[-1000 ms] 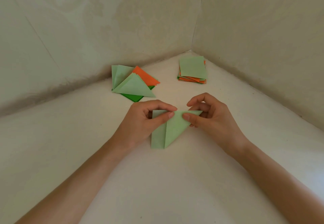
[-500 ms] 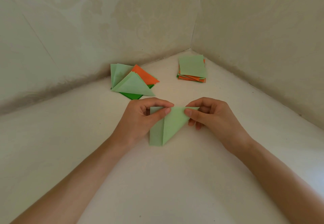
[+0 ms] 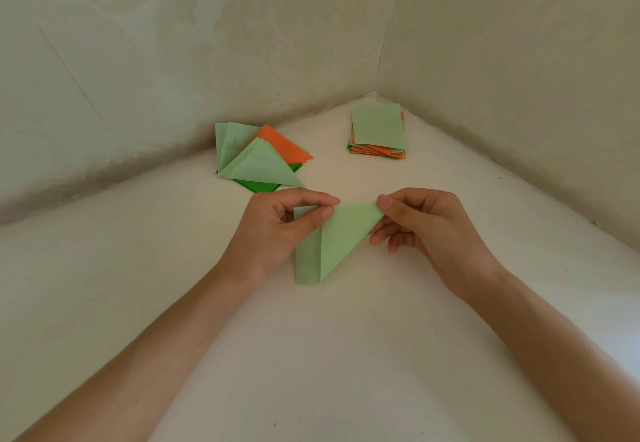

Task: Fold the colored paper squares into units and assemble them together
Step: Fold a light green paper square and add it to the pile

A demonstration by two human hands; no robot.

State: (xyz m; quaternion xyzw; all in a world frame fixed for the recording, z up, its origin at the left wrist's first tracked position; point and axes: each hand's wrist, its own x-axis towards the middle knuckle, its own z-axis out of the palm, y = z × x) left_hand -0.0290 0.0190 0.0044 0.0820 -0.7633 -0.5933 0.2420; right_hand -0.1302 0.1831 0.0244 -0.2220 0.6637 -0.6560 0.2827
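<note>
Head view: hands (image 3: pixel 270 233) (image 3: pixel 433 230) pinch a creased paper triangle (image 3: pixel 337 237) (pale green).

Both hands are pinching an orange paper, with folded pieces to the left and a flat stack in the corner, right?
Not quite. In the head view the paper that the left hand and right hand pinch is light green, not orange. The folded pieces and flat stack are as you say.

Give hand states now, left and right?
Left hand: pinching the light green paper.
Right hand: pinching the same paper's right corner.
</note>
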